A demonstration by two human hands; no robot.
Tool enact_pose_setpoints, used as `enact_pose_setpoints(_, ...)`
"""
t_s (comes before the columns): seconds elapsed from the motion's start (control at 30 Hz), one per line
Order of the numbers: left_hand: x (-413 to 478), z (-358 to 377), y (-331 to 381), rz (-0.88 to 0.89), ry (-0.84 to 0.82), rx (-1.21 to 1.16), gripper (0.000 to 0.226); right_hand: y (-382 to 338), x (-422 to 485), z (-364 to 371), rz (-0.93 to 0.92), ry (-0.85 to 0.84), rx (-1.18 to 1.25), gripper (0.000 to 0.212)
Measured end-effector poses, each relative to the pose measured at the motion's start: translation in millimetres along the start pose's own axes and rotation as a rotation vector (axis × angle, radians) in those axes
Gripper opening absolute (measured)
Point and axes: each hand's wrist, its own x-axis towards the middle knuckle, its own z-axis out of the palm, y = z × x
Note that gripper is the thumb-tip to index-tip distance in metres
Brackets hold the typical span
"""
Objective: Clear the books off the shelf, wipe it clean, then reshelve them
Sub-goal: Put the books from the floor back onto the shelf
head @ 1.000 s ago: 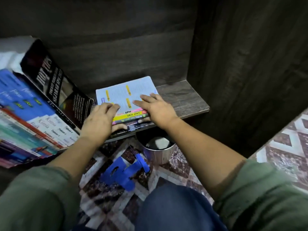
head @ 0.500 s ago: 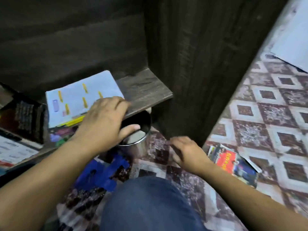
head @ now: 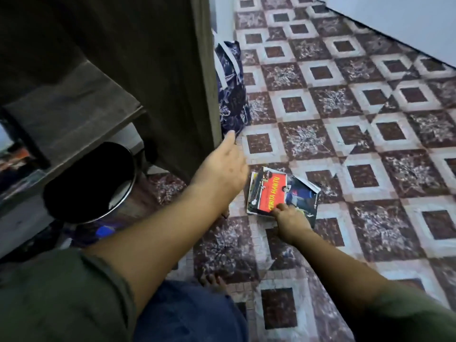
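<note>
A small stack of books [head: 278, 191], the top one with a red and black cover, lies on the patterned floor to the right of the dark wooden shelf unit [head: 158, 70]. My right hand [head: 291, 222] pinches the stack's near edge, fingers on the red cover. My left hand [head: 223, 166] hovers above the floor just left of the stack with its fingers stretched forward, holding nothing. The bare shelf board [head: 74, 114] shows at the left. More books [head: 14, 164] are blurred at the far left edge.
A metal cup [head: 91, 183] with a dark inside stands on the floor under the shelf board. A dark blue patterned bag [head: 232, 87] leans against the shelf unit's side. A blue object [head: 104, 230] lies beside the cup. My knee in blue trousers [head: 187, 314] and a bare foot [head: 212, 280] are below.
The view has swung right from the shelf to the floor. My left hand left the books on the shelf and came over. My right hand reached the floor stack and took hold.
</note>
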Motion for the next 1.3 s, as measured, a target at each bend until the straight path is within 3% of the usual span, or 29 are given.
enact_pose_setpoints(0.17, 9.0, 11.9, 11.8, -0.044, -0.029, 0.029, 0.028, 17.4, 29.6, 15.5, 0.115, 0.039, -0.031, 0.084)
enact_pose_setpoints(0.27, 17.2, 20.3, 12.4, -0.061, 0.006, 0.035, 0.026, 20.3, 44.6, 28.6, 0.152, 0.027, -0.069, 0.091)
enact_pose_setpoints(0.43, 21.1, 29.0, 14.2, -0.001, 0.077, 0.030, 0.026, 9.7, 54.1, 38.9, 0.200, 0.050, -0.159, 0.078)
enact_pose_setpoints(0.6, 19.5, 27.7, 14.1, 0.019, 0.093, 0.090, 0.040, 25.1, 58.1, 35.7, 0.084, 0.122, -0.216, 0.067)
enact_pose_setpoints(0.8, 20.5, 23.8, 14.7, 0.033, 0.069, 0.051, 0.042, 36.3, 53.5, 28.0, -0.014, 0.048, -0.216, 0.063)
enact_pose_setpoints(1.1, 18.8, 21.1, 13.2, 0.069, 0.057, 0.037, 0.048, 60.1, 49.1, -81.1, 0.022, 0.092, 0.118, 0.028)
enact_pose_setpoints(1.2, 18.9, 23.6, 13.2, 0.067, 0.067, 0.034, 0.046, 64.8, 34.1, -118.1, 0.011, 0.192, 0.116, 0.026)
enact_pose_setpoints(1.3, 18.2, 25.0, 12.7, 0.050, 0.072, 0.060, 0.043, 60.5, 32.5, -121.8, 0.017, 0.157, 0.070, 0.023)
